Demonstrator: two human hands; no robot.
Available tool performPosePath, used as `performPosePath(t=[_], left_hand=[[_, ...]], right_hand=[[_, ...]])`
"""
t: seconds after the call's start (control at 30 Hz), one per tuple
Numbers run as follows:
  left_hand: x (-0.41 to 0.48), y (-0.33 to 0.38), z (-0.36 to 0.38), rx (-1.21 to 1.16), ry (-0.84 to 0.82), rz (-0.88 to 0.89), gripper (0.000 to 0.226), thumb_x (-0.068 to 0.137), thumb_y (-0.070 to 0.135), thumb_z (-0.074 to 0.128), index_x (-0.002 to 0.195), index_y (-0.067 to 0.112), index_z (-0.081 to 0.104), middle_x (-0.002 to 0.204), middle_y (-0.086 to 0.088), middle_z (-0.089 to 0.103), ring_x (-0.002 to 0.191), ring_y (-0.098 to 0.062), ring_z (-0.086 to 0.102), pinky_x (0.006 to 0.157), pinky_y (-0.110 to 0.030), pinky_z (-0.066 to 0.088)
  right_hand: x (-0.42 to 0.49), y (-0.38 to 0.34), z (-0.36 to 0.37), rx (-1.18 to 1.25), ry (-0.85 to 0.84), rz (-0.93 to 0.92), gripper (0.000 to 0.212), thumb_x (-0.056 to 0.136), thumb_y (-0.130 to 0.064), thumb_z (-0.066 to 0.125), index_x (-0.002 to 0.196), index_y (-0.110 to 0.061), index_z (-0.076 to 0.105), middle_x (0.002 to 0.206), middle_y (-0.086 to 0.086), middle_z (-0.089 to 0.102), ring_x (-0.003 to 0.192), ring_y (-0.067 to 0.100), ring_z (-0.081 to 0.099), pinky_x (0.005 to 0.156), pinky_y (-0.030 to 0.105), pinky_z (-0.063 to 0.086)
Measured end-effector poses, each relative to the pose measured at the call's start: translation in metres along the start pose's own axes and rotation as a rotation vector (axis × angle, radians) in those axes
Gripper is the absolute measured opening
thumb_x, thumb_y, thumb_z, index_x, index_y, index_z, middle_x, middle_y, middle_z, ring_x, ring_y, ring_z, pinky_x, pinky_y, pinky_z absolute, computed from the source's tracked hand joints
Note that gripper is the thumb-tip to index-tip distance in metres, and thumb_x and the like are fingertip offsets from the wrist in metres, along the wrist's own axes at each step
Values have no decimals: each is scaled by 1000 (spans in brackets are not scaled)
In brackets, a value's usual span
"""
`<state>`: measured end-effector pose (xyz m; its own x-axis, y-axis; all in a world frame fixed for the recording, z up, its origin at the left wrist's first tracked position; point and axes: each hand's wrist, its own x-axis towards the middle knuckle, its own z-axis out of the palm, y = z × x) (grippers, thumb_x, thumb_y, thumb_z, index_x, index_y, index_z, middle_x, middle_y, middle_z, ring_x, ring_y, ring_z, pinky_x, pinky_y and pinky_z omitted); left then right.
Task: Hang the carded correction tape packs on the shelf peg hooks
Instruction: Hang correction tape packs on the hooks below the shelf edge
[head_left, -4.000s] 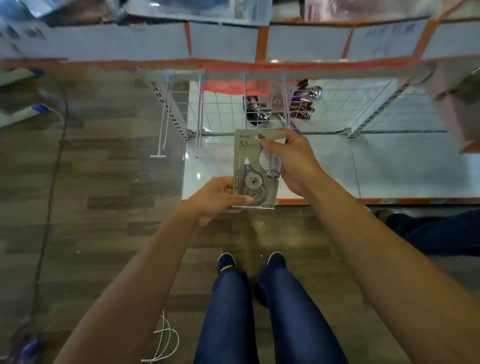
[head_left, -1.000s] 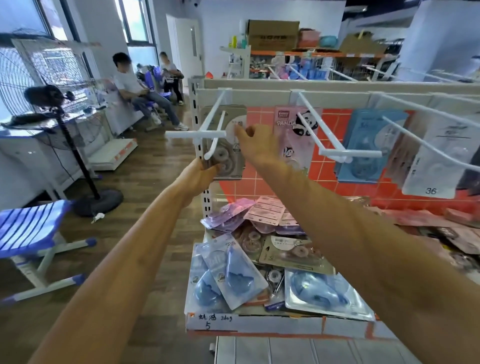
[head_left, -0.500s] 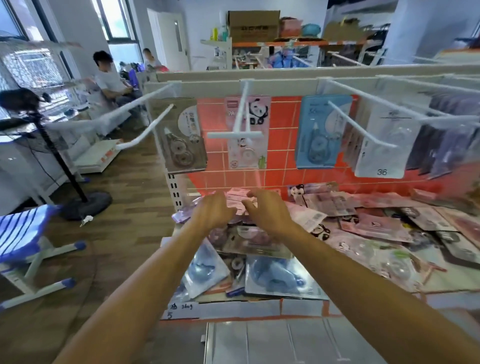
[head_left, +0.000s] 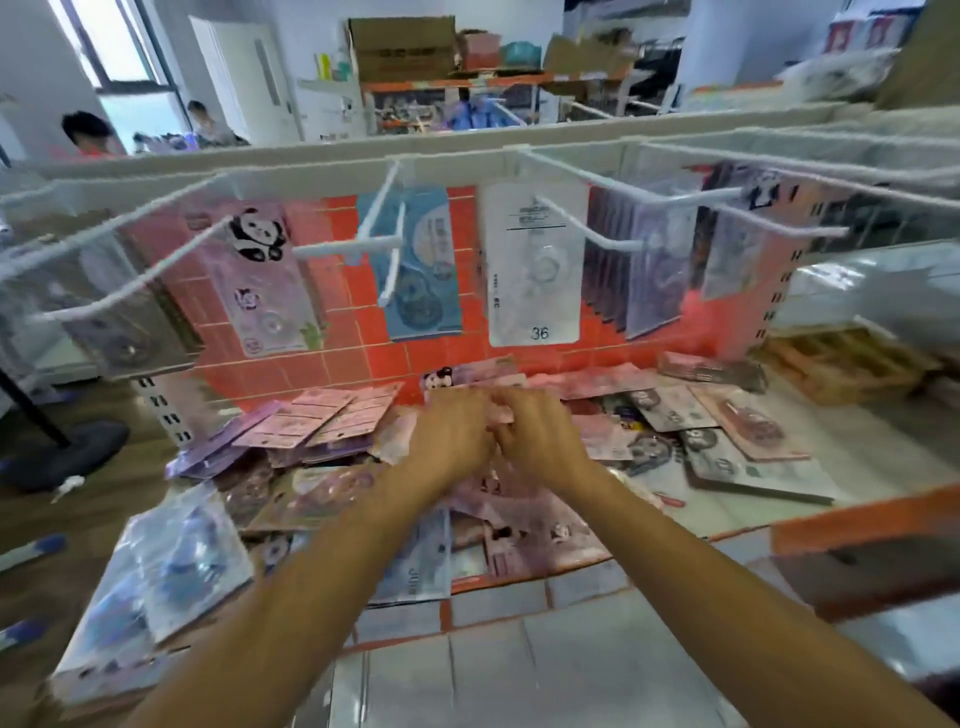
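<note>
Left hand (head_left: 454, 439) & right hand (head_left: 543, 436) curl together, pinching a pink pack (head_left: 501, 414) (blurry). Prob light, stiff card w/ slick blister. Best gripped at card edge nr hang hole.

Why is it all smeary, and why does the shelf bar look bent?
Head view: motion blur smears the left hand, right hand and loose packs, though the 36 on the white pack is readable; the wide-angle lens bows the top rail.

White peg hooks (head_left: 387, 244) jut out above the left hand (head_left: 452, 441) and right hand (head_left: 543, 441). Loose packs (head_left: 322, 415) crowd the shelf (head_left: 852, 441) beneath both. Between hooks and pile the way is open.
</note>
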<state>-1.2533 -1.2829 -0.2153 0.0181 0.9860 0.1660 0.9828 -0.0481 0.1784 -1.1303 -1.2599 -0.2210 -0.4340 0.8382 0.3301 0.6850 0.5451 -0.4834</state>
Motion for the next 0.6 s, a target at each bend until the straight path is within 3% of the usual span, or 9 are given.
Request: performPosePath(t=[0.13,0.23,0.3,0.43,0.53,0.6], left_hand=[[21,58,18,0,5,42,36,82,18,59,117,14,61,114,-11,67,105,-31,63,84,-41,51],[38,89,41,6,-5,101,44,81,22,62,123,13,58,119,-10,64,108,-29,61,87,-39,49],[45,110,54,-28,-13,125,46,80,27,62,125,17,57,122,-8,63,110,-29,60,88,-41,50],[55,153,75,-114,-36,125,38,84,33,60,119,17,61,115,-10,65,105,-34,61,81,-43,52],[58,173,91,-143,-87,189,24,86,25,50,103,14,63,102,-12,64,95,-37,60,70,-46,51],[59,185,98,-113,-111,205,22,84,16,54,104,11,61,103,-14,63,94,-36,59,68,-43,48]], right_hand=[[-13,48,-30,-17,8,68,33,73,-3,60,104,-8,69,104,16,70,98,34,63,76,36,49],[-24,86,-44,-32,17,145,42,74,-5,60,115,-10,66,114,12,68,109,32,59,87,40,49],[-32,111,-50,-38,25,185,46,72,-8,58,117,-12,65,115,11,67,110,32,58,86,41,49],[-44,158,-63,-73,23,248,39,69,-11,53,105,-9,68,102,16,69,99,36,61,78,43,51],[-48,186,-73,-123,32,324,32,77,-13,61,108,-7,66,108,18,67,106,37,58,85,42,48],[-51,208,-80,-190,50,387,34,81,-17,62,114,-9,62,116,15,63,113,35,54,90,40,43]])
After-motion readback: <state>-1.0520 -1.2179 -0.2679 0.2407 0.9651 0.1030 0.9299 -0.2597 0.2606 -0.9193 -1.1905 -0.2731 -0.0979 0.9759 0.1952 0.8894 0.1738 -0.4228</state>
